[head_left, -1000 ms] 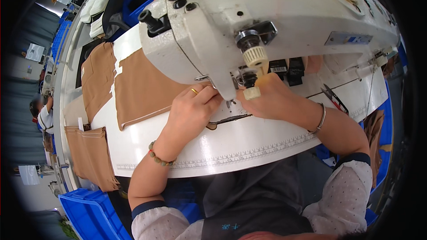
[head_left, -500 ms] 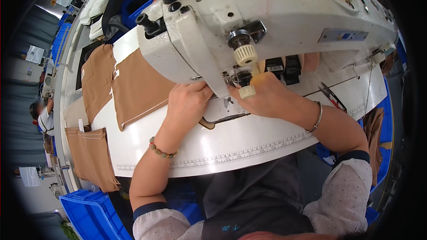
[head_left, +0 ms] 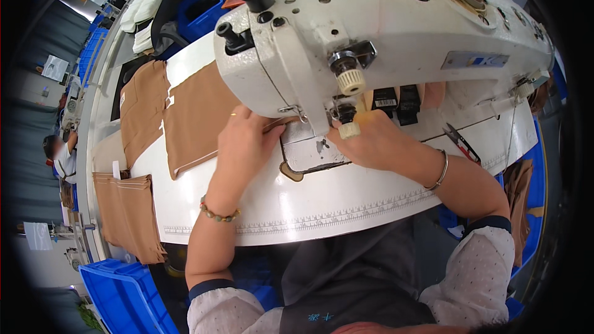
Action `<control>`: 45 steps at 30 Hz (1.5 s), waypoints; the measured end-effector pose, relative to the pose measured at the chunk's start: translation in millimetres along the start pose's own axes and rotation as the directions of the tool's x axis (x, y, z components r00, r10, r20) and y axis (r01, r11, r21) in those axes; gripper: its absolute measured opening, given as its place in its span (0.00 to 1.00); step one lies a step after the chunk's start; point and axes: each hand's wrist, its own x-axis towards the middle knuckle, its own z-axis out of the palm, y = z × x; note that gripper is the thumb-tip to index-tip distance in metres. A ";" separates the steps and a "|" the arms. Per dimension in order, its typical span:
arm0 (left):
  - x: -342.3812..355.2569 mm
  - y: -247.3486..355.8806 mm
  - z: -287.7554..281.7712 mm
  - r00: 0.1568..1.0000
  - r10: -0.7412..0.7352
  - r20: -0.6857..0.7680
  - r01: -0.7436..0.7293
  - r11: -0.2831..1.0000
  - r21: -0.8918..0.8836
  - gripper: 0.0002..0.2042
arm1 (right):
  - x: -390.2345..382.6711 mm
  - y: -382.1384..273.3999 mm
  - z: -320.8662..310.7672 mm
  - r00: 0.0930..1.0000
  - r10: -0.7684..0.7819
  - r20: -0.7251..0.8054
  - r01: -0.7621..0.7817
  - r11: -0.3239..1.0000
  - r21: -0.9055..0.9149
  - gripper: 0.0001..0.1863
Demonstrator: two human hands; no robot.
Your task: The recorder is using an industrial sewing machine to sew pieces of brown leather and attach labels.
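A white sewing machine (head_left: 396, 31) stands over the white table. My left hand (head_left: 242, 145) is left of the needle area, its thumb and fingers closed on the edge of a brown fabric panel (head_left: 201, 117). That panel lies flat and runs behind the machine head. My right hand (head_left: 374, 139) rests just right of the needle area, fingers curled in beside a cream tension knob (head_left: 349, 130). The machine's parts hide its fingertips, so what they hold cannot be seen. Between my hands is the metal machine plate (head_left: 309, 151).
More brown fabric (head_left: 143, 111) lies at the left, and a brown stack (head_left: 127, 216) hangs over the table edge. Thread snips (head_left: 462, 143) and black labels (head_left: 408, 104) lie at the right. A printed ruler (head_left: 322, 219) follows the front edge. A blue crate (head_left: 124, 297) stands lower left.
My left hand has moved left, away from the needle, with its thumb now showing. My right hand stays beside the needle area. The whole view has shifted slightly.
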 end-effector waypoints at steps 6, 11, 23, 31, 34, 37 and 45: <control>-29.7 -19.7 -26.6 0.927 -0.294 0.232 0.356 0.885 -0.299 0.10 | -1.2 -8.0 -2.7 0.999 -0.040 0.007 0.040 0.999 -0.006 0.03; -61.9 0.6 -50.2 0.940 -0.319 0.119 0.340 0.888 -0.309 0.11 | -9.1 -39.6 -9.3 0.994 -0.025 0.102 0.013 0.993 0.120 0.21; -145.4 43.5 -190.4 0.746 -0.235 -0.623 0.343 0.937 0.058 0.12 | 6.5 -110.5 -36.6 0.881 0.127 -0.455 0.006 0.960 0.279 0.25; -157.5 -19.4 -106.4 0.885 -0.460 0.066 0.455 0.887 0.083 0.22 | -59.9 -132.6 -42.8 0.996 -0.058 0.064 0.052 0.994 0.096 0.19; -145.3 5.5 -89.1 0.906 -0.424 0.008 0.423 0.905 0.047 0.25 | -64.8 -147.2 -34.6 0.989 -0.122 0.084 0.127 0.990 -0.063 0.19; -114.5 27.5 -67.1 0.949 -0.184 -0.255 0.158 0.980 -0.119 0.24 | -65.1 -156.7 -31.8 0.987 -0.119 0.106 0.126 0.990 -0.061 0.21; -104.9 41.3 -78.0 0.842 -0.465 0.273 0.491 0.451 -0.746 0.08 | -33.1 -120.8 -54.2 0.996 0.018 -0.084 0.010 0.944 0.329 0.22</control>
